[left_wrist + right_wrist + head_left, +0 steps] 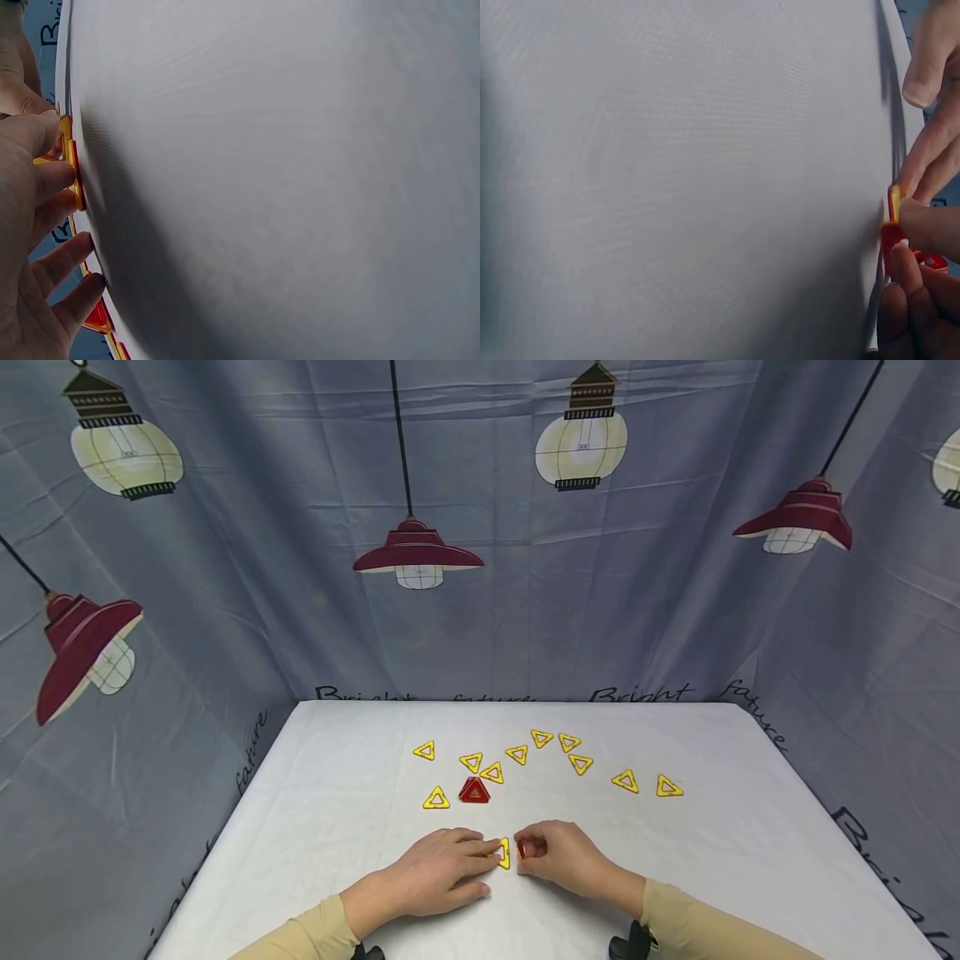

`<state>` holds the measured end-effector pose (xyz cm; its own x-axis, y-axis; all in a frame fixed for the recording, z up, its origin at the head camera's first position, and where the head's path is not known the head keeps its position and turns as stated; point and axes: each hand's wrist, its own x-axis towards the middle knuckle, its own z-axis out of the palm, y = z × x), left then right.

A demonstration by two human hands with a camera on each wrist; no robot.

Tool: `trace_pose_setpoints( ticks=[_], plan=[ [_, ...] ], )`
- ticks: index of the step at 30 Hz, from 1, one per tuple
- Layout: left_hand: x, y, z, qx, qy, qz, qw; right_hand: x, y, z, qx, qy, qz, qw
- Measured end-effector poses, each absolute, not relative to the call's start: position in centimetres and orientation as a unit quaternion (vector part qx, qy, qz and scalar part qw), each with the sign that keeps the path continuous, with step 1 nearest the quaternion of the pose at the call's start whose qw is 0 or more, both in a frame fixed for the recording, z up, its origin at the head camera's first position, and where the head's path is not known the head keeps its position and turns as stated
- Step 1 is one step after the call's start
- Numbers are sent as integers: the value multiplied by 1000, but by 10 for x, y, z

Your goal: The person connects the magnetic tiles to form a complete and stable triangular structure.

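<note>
My left hand (438, 870) lies low over the white table, fingers extended, with fingertips touching a yellow triangle frame (505, 853) and covering part of it. Just to its right, my right hand (564, 860) pinches a red triangle piece (522, 850) between thumb and fingers, mostly hidden by them. In the right wrist view the red piece (889, 244) is held close beside the edge of the yellow frame (895, 204). Beyond the hands rests a red triangle pile (474, 792), with a yellow triangle (437, 798) to its left.
Several yellow triangle frames lie scattered farther back on the table (360, 793), from one at the left (425, 751) to one at the right (668, 786). A grey-blue curtain (480, 635) printed with lamps encloses the back and sides.
</note>
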<state>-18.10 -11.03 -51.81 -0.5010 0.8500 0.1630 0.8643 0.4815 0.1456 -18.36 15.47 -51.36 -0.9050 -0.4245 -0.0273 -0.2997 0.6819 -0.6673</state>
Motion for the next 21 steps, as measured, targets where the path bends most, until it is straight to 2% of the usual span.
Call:
trace_pose_setpoints(
  ticks=[13,21],
  plan=[
    [-182,-110,-518,-500,-859,-106,27,-186,150,-519,-210,924,-316,50],
    [-182,-110,-517,-501,-859,-103,26,-187,150,-520,-205,928,-307,56]
  ],
)
